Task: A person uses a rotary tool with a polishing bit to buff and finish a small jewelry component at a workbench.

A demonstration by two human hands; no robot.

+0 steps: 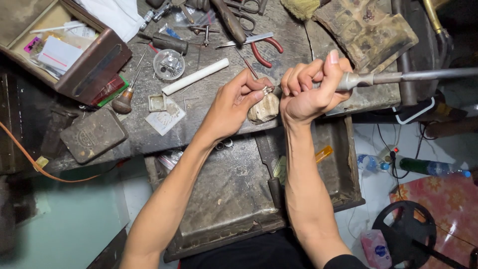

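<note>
Desk: cluttered bench (pixel 149 134), front edge.
Left hand (pixel 239 102): pinching ring (pixel 267 90).
Right hand (pixel 308 89): gripping mandrel (pixel 398 77).

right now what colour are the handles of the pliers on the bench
Red, on the pliers; clearest in the head view.

Small shiny piece (pixel 267 90) pinched in left hand (pixel 234 102): too small to tell what it is. Metal rod (pixel 423 75) in right hand (pixel 308 89) runs off right edge. Scissors (pixel 244 12) and brown box (pixel 59 45) cut by top edge
</note>
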